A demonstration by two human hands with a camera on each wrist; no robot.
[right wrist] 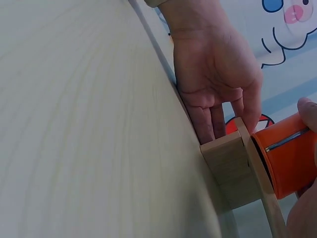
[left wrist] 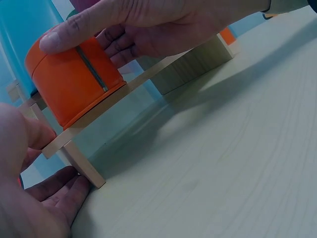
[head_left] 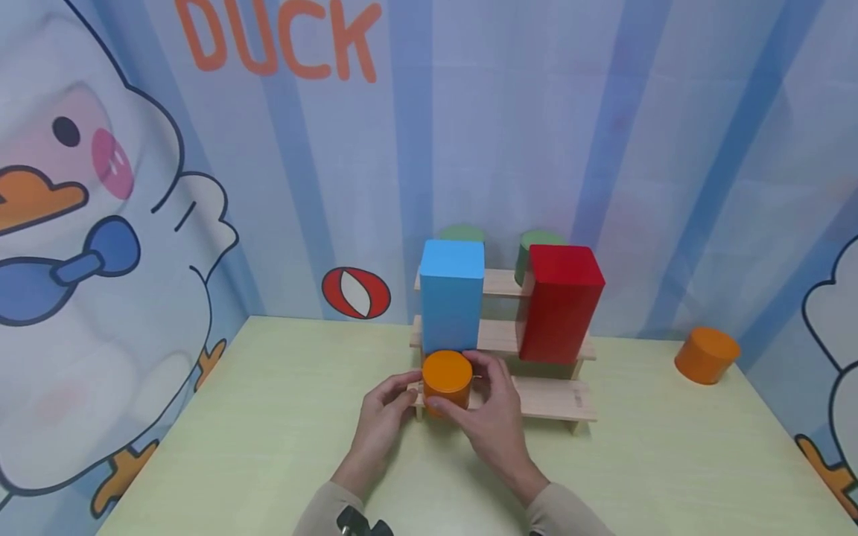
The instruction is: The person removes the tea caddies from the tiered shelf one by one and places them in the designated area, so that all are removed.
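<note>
At the far left, a large white duck is printed on the backdrop, with the orange capitals "DUCK" to its right, above the worktop's back edge. Nearer the front edge, the left hand grips the left end of the wooden stand, fingers bent about the lowest board and its leg. The orange cylinder sits upright on that board's left end, a dark seam down its side, between the two hands. The right hand has hold of it, fingers parted by its width: thumb across the front, other fingers around the right side. Behind it a blue block stands on the middle tier, a red block farther right; green cylinders show on the top tier. A second orange cylinder lies near the worktop's back right corner.
</note>
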